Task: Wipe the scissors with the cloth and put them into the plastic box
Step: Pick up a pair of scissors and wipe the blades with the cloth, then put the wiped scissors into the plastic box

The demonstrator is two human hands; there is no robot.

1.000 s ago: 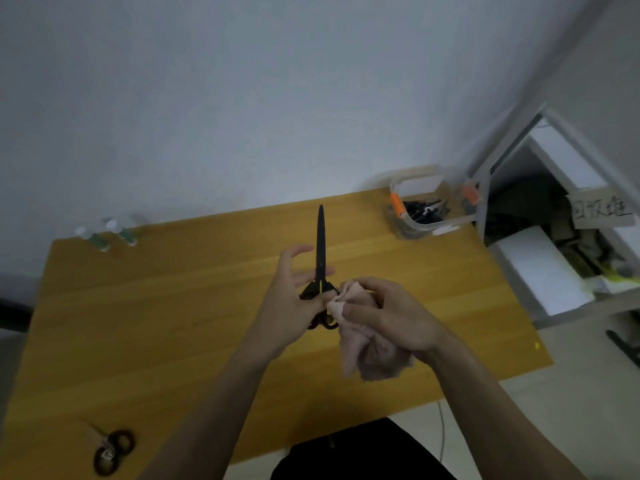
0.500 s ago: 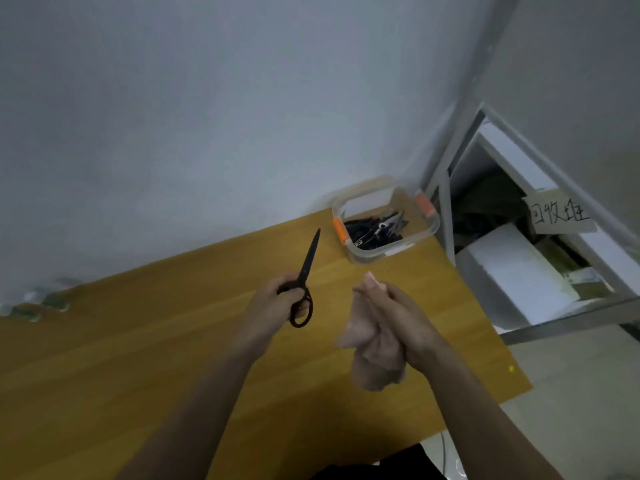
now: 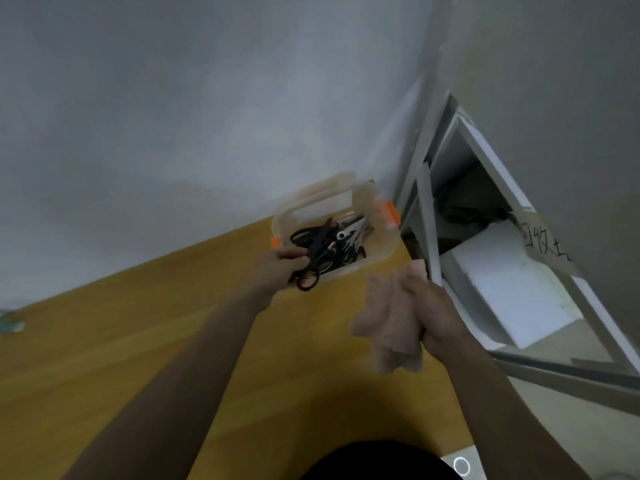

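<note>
I am observing the left hand (image 3: 280, 268) gripping the black scissors (image 3: 317, 252) by the handles, blades reaching over the rim of the plastic box (image 3: 388, 244) at the surface's far right corner, evidently for release inside. The right hand (image 3: 433, 306) is clutching the cloth (image 3: 388, 323) clear of the box.

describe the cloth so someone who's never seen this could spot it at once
Start at the wooden table and go to its right side, near the metal shelf. There the right hand grips the cloth, a crumpled pale pink rag hanging loose. It is the only soft thing; the plastic box nearby is clear and rigid.
</note>
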